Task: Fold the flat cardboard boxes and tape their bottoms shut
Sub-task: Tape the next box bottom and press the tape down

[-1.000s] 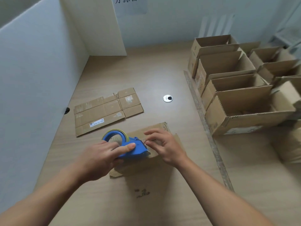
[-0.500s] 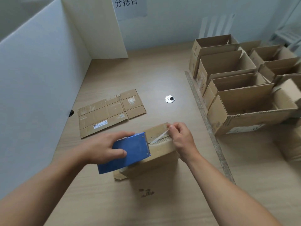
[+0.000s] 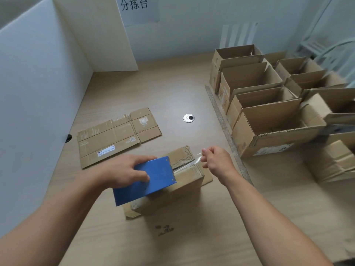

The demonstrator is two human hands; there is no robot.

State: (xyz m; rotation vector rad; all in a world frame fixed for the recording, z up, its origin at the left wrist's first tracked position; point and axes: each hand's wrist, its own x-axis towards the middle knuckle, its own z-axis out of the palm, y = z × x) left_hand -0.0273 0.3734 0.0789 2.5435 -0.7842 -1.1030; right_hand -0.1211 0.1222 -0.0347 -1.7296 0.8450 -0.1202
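A folded cardboard box (image 3: 180, 191) stands bottom-up on the wooden table (image 3: 163, 89) in front of me. My left hand (image 3: 123, 170) grips a blue tape dispenser (image 3: 151, 178) lying on the box's closed flaps. A strip of clear tape (image 3: 189, 165) runs from the dispenser's toothed edge across the seam to my right hand (image 3: 217, 160), which pinches the tape's free end just past the box's right edge. A flat unfolded box (image 3: 115, 136) lies on the table to the left.
Several folded, open-topped boxes (image 3: 269, 120) stand in rows at the right. A long metal ruler (image 3: 226, 133) lies along their left side. A round cable grommet (image 3: 188, 118) sits mid-table. White partition panels (image 3: 38, 77) wall the left and back.
The left hand turned the dispenser flat onto the box. The right hand drew the tape's end rightward, from the box top out past its right edge.
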